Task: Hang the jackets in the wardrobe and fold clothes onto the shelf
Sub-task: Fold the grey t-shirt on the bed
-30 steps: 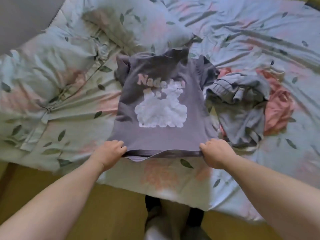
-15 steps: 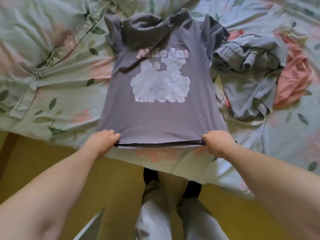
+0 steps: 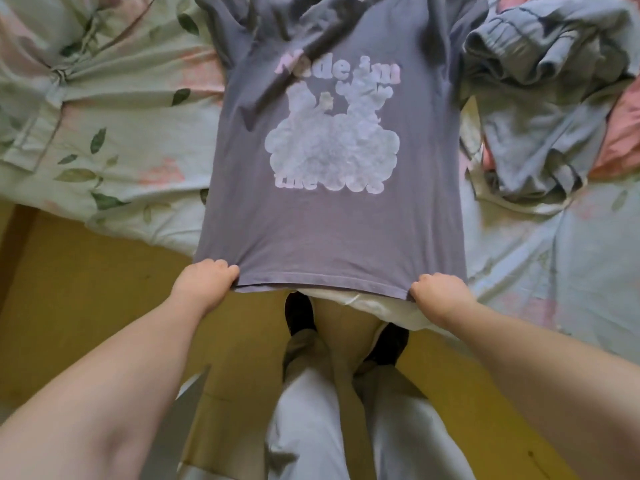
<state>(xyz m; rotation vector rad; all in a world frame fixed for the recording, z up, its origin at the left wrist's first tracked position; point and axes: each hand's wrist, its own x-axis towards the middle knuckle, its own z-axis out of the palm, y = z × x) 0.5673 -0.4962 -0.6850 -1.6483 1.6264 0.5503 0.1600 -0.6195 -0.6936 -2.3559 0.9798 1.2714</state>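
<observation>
On floral bedsheet: grey T-shirt spread; yellow floor below.

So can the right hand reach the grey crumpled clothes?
Probably not yet: the right hand grips the purple T-shirt by its hem; nothing blocks the grey crumpled clothes once it lets go.

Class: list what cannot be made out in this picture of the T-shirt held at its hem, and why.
Head view:
Purple-grey printed cotton T-shirt: collar cut off by top edge; lettering blurred.
Left hand, right hand: thumbs of each grip hidden under hem.
Crumpled blue-grey garment: bunched, type unclear.
Pink cloth: partly covered by it, cut by right edge.
</observation>
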